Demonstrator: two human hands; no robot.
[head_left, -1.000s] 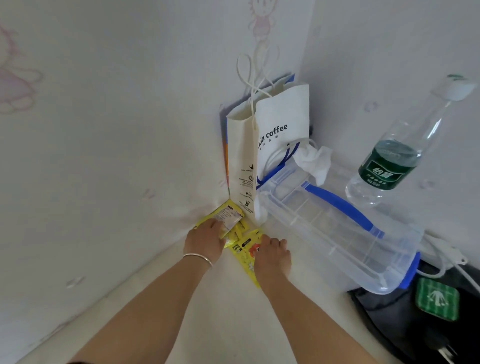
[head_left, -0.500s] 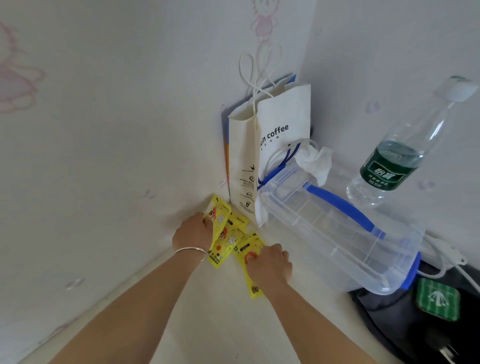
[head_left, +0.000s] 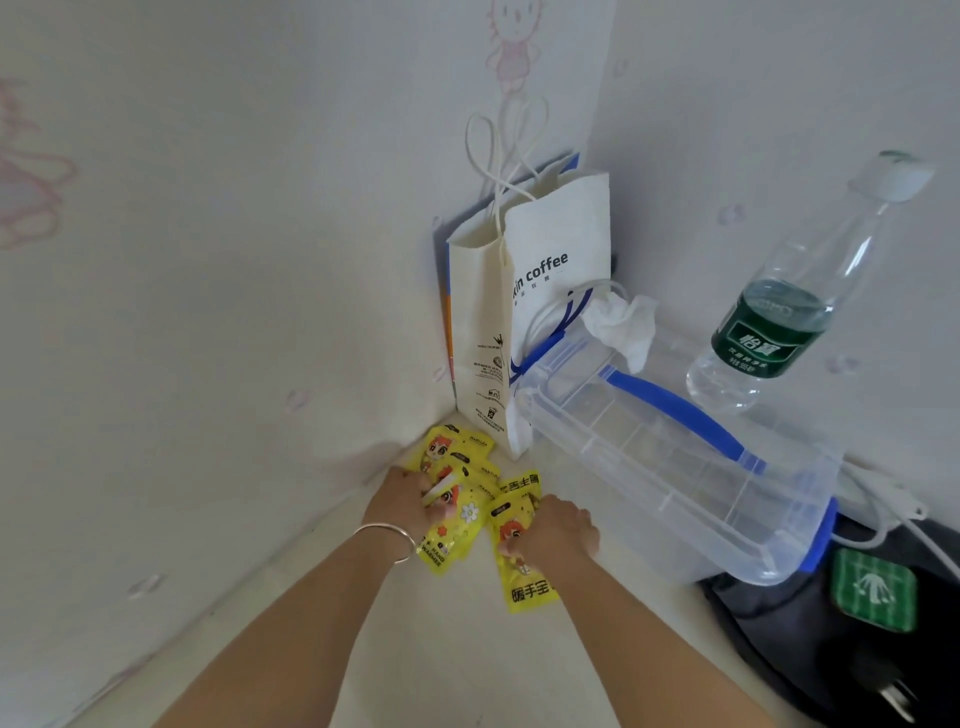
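1. Left hand (head_left: 402, 501), bangle (head_left: 387, 535) at the wrist. I log its fingers curled round a fanned bunch of yellow hand-warmer packets (head_left: 457, 525), which lies on the pale surface under and just ahead of it.
2. Right hand (head_left: 563, 532). Fingers bent down, pinching the single packet (head_left: 522, 577) that lies flat beneath it, just beside the bunch.
3. Loose packets (head_left: 452, 447), just beyond the left fingertips, tucked into the wall corner.
4. Clear plastic box (head_left: 675, 478) with a blue handle, near, right of and beyond the right hand.
5. Dark bag (head_left: 779, 623) with a green patch, farther right of the right hand, by the box's near corner.
6. White paper coffee bag (head_left: 519, 322), upright beyond both hands, in the corner.
7. Crumpled tissue (head_left: 621, 325), at the box's far end.
8. Water bottle (head_left: 779, 322), part full, white cap, well beyond the right hand; I see it past the box.
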